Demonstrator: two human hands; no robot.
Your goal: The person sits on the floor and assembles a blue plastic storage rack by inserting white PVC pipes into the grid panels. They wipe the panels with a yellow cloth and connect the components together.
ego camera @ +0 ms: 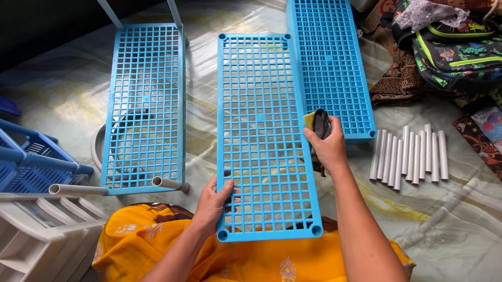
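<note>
Shelf panel [262, 136] held at near edge by left hand [214, 201]; right hand [327, 147] grip pinching cloth [321, 124].

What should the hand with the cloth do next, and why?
Probably slide the cloth leftward across the middle blue grid shelf. The right hand holds it only at the shelf's right edge, while the left hand steadies the near corner, so most of the grid lies unwiped.

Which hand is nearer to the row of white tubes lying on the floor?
The right hand. It grips a dark cloth at the middle blue grid panel's right edge, just left of the white tubes. The left hand holds the panel's near-left edge, farther away.
</note>
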